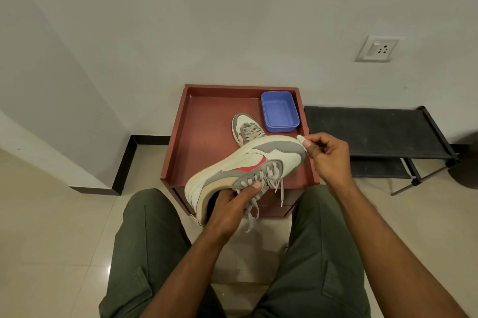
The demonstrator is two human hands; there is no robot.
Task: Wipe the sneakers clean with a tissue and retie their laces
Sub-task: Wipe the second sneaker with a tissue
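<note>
My left hand (232, 207) grips a cream, grey and red sneaker (248, 165) at its collar, thumb on the laces, holding it tilted on its side above the red-brown table (201, 141). Its loose laces (252, 211) hang down untied. My right hand (327, 156) pinches a small white tissue (301, 139) against the toe of that sneaker. The second sneaker (245, 127) lies on the table behind it, partly hidden, with its laces in place.
A blue plastic tub (279, 112) stands at the table's back right corner. A black low rack (375, 136) stands to the right against the wall. My knees in green trousers flank the table's front edge. A wall socket (377, 48) sits above the rack.
</note>
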